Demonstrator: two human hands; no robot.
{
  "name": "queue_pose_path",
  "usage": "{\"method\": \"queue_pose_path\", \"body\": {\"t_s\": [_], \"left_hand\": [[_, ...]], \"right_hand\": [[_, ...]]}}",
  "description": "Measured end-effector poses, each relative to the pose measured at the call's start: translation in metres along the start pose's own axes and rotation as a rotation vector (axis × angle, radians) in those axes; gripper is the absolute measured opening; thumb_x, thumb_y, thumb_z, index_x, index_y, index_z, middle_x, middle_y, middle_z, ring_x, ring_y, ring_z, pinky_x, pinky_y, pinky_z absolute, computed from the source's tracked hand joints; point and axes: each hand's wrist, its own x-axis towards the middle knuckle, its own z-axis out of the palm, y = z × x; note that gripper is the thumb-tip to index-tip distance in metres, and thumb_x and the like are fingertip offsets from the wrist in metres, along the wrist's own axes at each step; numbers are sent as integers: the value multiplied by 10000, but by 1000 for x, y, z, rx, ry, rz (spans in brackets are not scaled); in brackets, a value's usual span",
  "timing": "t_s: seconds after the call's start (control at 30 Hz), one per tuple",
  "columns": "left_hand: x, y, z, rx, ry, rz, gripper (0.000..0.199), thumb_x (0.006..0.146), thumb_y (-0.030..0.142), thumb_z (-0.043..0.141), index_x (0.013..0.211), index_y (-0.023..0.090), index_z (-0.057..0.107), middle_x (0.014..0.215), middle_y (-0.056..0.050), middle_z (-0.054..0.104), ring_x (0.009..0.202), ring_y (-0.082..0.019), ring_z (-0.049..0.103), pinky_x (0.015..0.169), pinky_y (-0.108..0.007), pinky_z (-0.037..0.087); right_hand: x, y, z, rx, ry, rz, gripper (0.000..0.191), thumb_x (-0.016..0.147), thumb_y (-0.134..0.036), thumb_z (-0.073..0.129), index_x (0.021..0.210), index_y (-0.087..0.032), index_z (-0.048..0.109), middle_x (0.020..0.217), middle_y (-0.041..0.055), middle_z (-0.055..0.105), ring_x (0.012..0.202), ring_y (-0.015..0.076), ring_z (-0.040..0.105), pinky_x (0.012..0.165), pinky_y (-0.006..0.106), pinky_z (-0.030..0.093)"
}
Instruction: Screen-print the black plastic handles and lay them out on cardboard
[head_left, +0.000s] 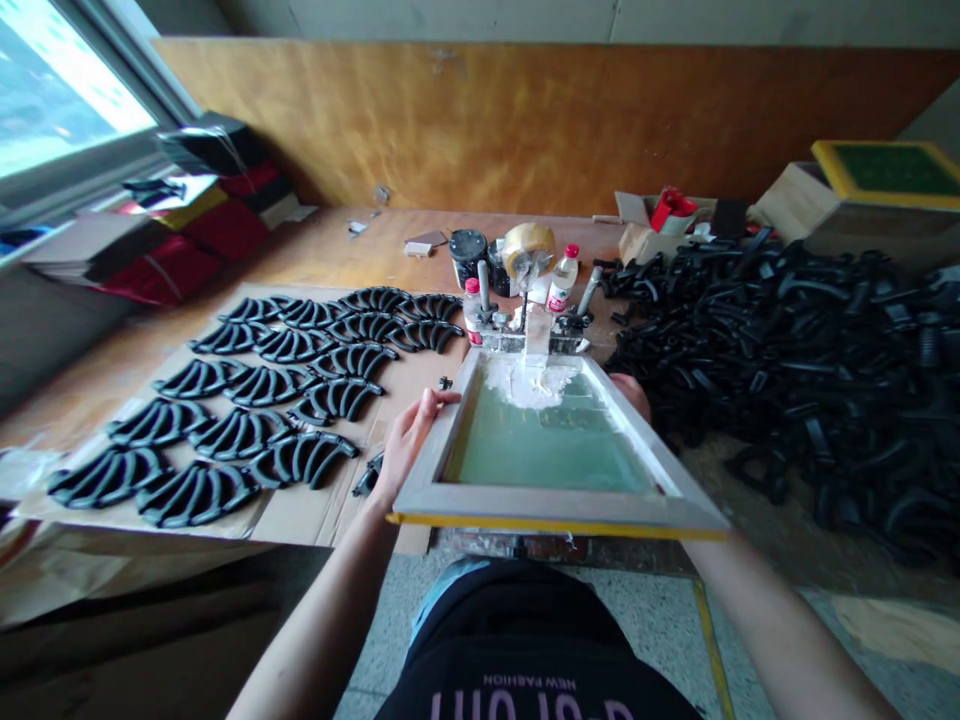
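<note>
A screen printing frame with a pale wooden border and greenish mesh sits in front of me. White paste lies on the far part of the mesh. My left hand is at the frame's left side, thumb and fingers closed against its edge. At the right side, my right hand is mostly covered by the frame, its fingers hidden, and its forearm passes below the near corner. A metal clamp stand is at the frame's far end. Beside my left wrist lies a black part, partly covered.
Curved black plastic parts lie in fanned rows on cardboard at left. A large heap of black parts fills the right. Behind the stand are a black jar, a tape roll and red-capped bottles.
</note>
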Motion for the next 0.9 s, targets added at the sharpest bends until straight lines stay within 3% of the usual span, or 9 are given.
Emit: {"method": "queue_pose_path", "body": {"t_s": [0.03,0.1,0.2,0.3,0.43,0.6,0.7,0.77,0.9], "left_hand": [[-6,-11,-2,39,-32,-45,557,804,643,549,994,150,724,857,-45,684,720,-158,594,622,-240,462],[-16,-38,-4,55,-83,-131,577,780,611,598,1131,163,695,825,-34,680,706,-160,595,599,-235,452],[-20,-84,1,28,-111,-223,753,763,570,632,1398,188,495,736,1,650,615,-140,579,550,-227,435],[-16,-118,7,37,-87,-226,799,775,532,632,1463,200,398,765,2,648,628,-139,592,565,-229,451],[-11,-132,10,57,-84,-228,730,810,524,597,1442,194,436,875,-43,692,731,-176,637,634,-261,492],[-12,-128,10,52,-79,-256,712,808,531,603,1415,182,475,970,-67,716,832,-207,667,710,-282,517],[-12,-129,11,45,-88,-249,708,816,533,598,1421,190,466,1022,-75,717,876,-213,671,744,-290,522],[-12,-130,11,35,-91,-241,702,825,533,589,1425,191,459,1036,-79,716,897,-218,672,757,-297,526],[-13,-128,10,-6,-96,-261,721,825,525,596,1437,181,432,991,-78,720,839,-209,676,703,-286,525]], "right_hand": [[9,5,-3,38,6,24,665,1013,-386,131,776,-68,666,767,33,693,807,118,660,1033,643,341],[28,3,-5,144,-13,32,294,913,-259,497,1107,-150,688,1153,110,655,1074,220,626,1026,427,471],[55,-30,4,233,-101,-104,558,805,-185,653,1347,-167,520,1420,143,444,1284,285,449,1091,446,395],[71,-69,21,176,-231,-251,471,805,-165,654,1264,-160,549,1295,144,529,1217,292,466,1033,444,413],[60,-94,34,78,-458,-301,106,840,-132,576,928,-172,621,923,105,639,962,256,540,868,376,451],[19,-92,7,126,-595,-606,149,800,-57,525,836,-173,612,864,88,628,919,241,530,791,330,426],[19,-90,-9,224,-691,-741,131,784,-75,560,813,-187,621,826,54,628,867,213,540,759,302,416],[25,-91,-10,243,-699,-695,100,789,-108,583,780,-199,624,790,35,626,823,202,543,726,294,412],[14,-92,1,207,-544,-600,193,818,-64,514,864,-177,664,857,70,648,910,227,540,785,323,421]]}}
